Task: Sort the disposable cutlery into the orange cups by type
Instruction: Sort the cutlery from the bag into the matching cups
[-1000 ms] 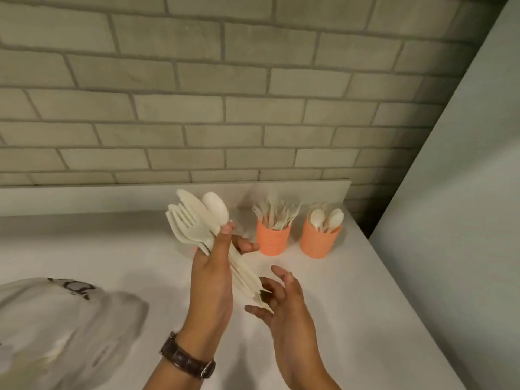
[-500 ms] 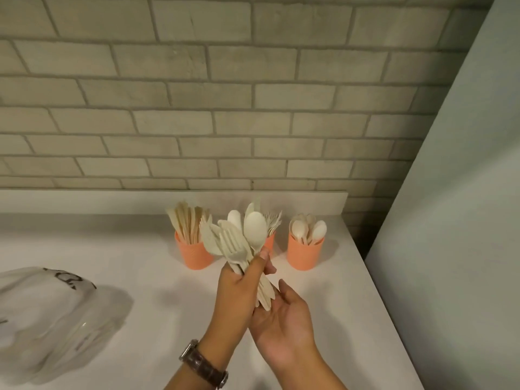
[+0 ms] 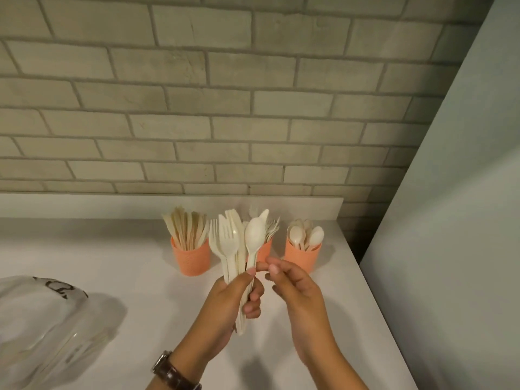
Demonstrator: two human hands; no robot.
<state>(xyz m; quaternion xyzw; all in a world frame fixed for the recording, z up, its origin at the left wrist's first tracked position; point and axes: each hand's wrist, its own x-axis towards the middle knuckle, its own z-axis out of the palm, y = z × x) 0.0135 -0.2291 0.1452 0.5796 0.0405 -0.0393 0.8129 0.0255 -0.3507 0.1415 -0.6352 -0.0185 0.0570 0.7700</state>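
Head view, nearest first: a wristwatch (image 3: 174, 371) sits on the left forearm, and above it the left hand (image 3: 228, 302) is wrapped round the handles of a bundle of cutlery (image 3: 235, 257), thumb pressed across the front. The bundle stands nearly upright, heads up, handle ends poking out below the fist. A fork (image 3: 225, 243) faces the camera on the left side of the fan; a spoon (image 3: 253, 235) stands on the right side, bowl up, its long axis running straight down into the left hand's grip.

Just to the right, the right hand (image 3: 295, 291) comes in from the side with fingers loosely curled. Its forefinger and thumb fingertips (image 3: 260, 266) are drawn close together at the spoon's stem, just below the bowl — whether they have closed on it cannot be told. The spoon is the piece on the bundle's right edge, the side this hand is on, so a pull upward along the stem looks like the way to free it.

On the white countertop (image 3: 126, 263) to the far left lies a clear plastic bag (image 3: 47, 319). Beyond the hands stand three orange cups: the knife cup (image 3: 191, 257) on the left, the fork cup (image 3: 266, 250) mostly hidden behind the bundle, and the spoon cup (image 3: 302, 256) on the right — beyond the right hand and nearest to it of the three. A brick wall (image 3: 253, 108) closes the back.
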